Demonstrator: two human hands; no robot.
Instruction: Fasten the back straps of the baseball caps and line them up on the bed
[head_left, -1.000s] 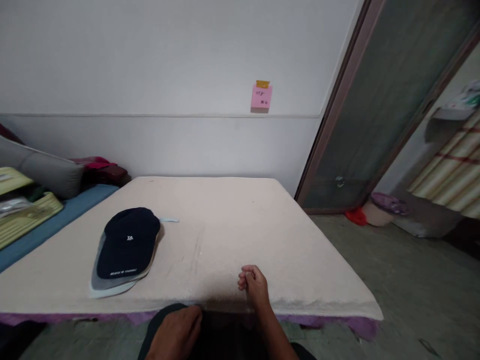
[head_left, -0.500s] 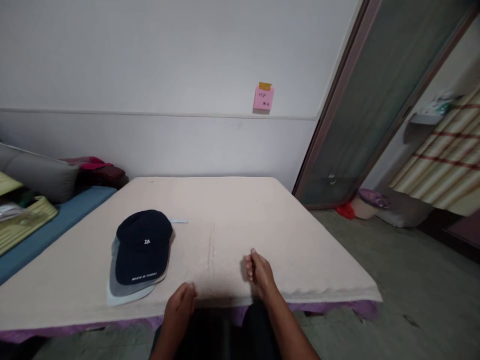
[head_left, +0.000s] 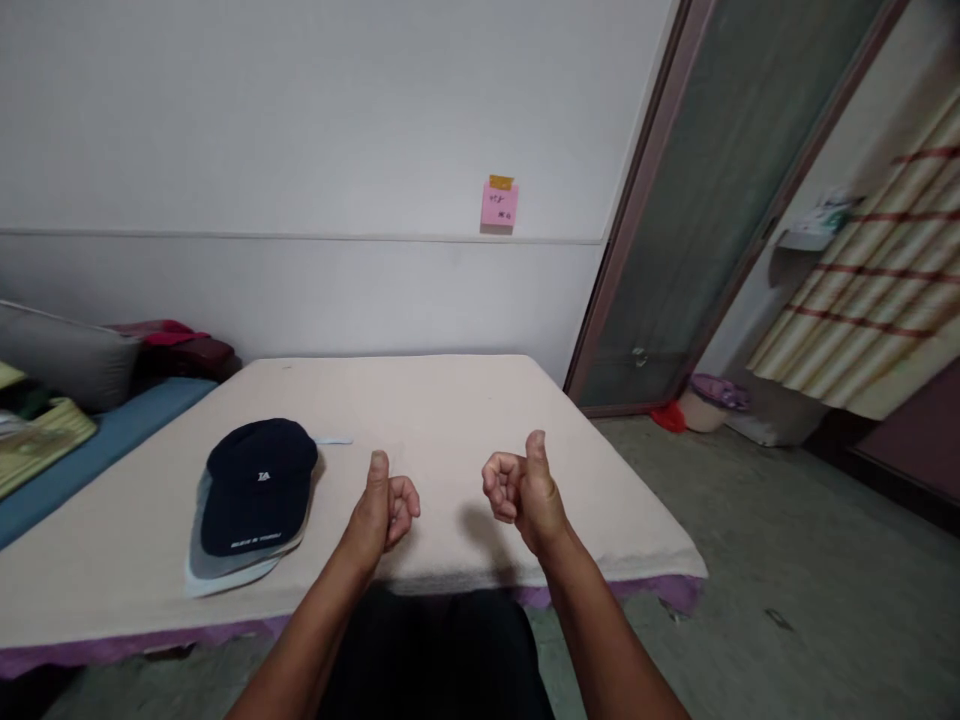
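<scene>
My left hand (head_left: 382, 510) is raised over the front of a bed-like surface with a cream cover (head_left: 450, 410). Its thumb points up, apart from the loosely curled fingers, and nothing is in it. Across from it, my right hand (head_left: 529, 490) is held the same way, thumb up and fingers half curled, also holding nothing. Left of my left hand lies a stack of caps, topped by a navy cap (head_left: 262, 485) with white lettering. Under it show the brims of a grey cap (head_left: 201, 545) and a pale blue cap (head_left: 225, 582). A light strap (head_left: 334, 441) sticks out behind the stack.
A white wall (head_left: 300, 130) with a pink note (head_left: 499, 205) taped on it stands behind the bed. At the left are a grey cushion (head_left: 67, 355) and a blue mat (head_left: 142, 420). A sliding door (head_left: 697, 200), bin (head_left: 709, 405) and striped curtain (head_left: 877, 270) are right.
Both hands have risen from the bed's front edge, and their thumbs have lifted away from the fingers. The view has turned slightly right. The caps lie as before.
</scene>
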